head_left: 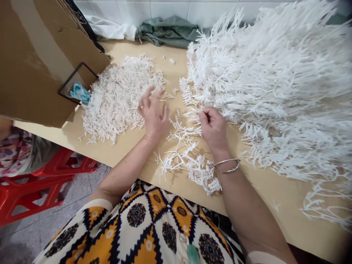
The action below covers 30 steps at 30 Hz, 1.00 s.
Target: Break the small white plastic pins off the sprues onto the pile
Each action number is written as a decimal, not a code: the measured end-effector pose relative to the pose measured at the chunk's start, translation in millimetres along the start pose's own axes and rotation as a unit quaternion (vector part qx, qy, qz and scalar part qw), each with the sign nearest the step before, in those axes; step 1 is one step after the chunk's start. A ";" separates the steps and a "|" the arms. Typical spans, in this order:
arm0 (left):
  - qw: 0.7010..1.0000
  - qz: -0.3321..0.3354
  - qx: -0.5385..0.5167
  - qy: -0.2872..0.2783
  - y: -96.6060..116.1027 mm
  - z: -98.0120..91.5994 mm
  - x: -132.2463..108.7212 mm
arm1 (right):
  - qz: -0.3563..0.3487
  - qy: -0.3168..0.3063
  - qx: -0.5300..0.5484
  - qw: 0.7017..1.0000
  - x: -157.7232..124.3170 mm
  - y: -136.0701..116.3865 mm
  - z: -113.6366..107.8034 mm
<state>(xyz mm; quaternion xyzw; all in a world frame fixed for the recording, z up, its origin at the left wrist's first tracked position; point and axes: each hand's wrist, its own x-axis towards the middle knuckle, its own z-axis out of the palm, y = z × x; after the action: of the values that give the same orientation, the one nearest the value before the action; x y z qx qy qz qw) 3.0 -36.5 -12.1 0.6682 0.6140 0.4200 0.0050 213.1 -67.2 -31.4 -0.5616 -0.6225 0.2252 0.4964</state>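
My left hand (154,115) hovers at the right edge of a heap of small white sprigs (118,95), fingers apart and slightly blurred, with nothing visible in it. My right hand (213,128) is closed in a pinch on a thin white branched plastic sprig (194,114), beside the large pile of white branched plastic pieces (261,80). Between my forearms lie bare white branching stems (176,159) and a small clump of white sprigs (203,176). How far the pinched sprig reaches behind my fingers is hidden.
A big cardboard box (35,55) stands at the left, with a black wire frame (78,82) and a blue-and-white item (80,92) against it. Green cloth (170,31) lies along the tiled wall. Red stools (33,194) stand below, beside a person's patterned clothing (13,150).
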 end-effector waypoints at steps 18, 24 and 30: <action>0.945 0.187 -0.102 -0.249 24.1 8.6 -14.4 | -0.017 -0.033 -0.074 0.997 5.2 -3.2 8.2; 0.946 0.217 -0.162 -0.177 39.4 -6.6 -30.3 | -0.014 -0.004 -0.089 0.996 7.7 3.2 11.3; 0.993 -0.050 -0.049 0.090 -0.7 3.3 -1.1 | 0.042 -0.002 0.005 0.999 2.0 -4.4 -0.3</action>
<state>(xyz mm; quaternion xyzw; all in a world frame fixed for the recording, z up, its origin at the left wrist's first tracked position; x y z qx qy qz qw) 4.5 -35.6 -15.1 0.5950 0.6235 0.5072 0.0030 211.4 -66.7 -26.8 -0.5845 -0.5980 0.2499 0.4882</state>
